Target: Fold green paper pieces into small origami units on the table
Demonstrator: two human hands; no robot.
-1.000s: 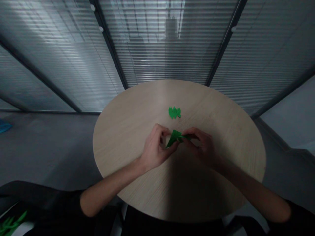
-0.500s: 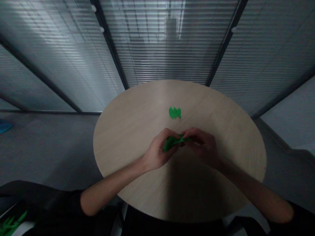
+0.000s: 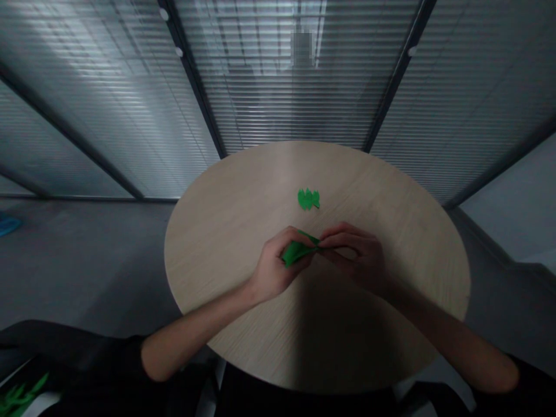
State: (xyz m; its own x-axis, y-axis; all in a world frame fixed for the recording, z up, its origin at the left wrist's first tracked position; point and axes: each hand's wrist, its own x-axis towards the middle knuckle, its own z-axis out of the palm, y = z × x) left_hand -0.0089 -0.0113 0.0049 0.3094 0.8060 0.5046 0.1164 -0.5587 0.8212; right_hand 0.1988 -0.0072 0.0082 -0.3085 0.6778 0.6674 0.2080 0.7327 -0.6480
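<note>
Over the middle of the round table, both hands hold one folded green sheet of paper. My left hand grips its wider left part, thumb above and fingers beneath. My right hand pinches the narrow right end between thumb and fingers, close beside the left fingertips. Parts of the paper are hidden behind the fingers. Beyond the hands, a small flat green piece with a jagged, leaf-like outline lies on the tabletop.
Glass partitions with blinds stand behind the table. At the lower left, green leafy strips show beside something white. A blue object lies on the grey floor at far left.
The paper has shifted slightly left and its left part looks more folded. Less of it shows at the right fingers. The green piece on the table has stayed put.
</note>
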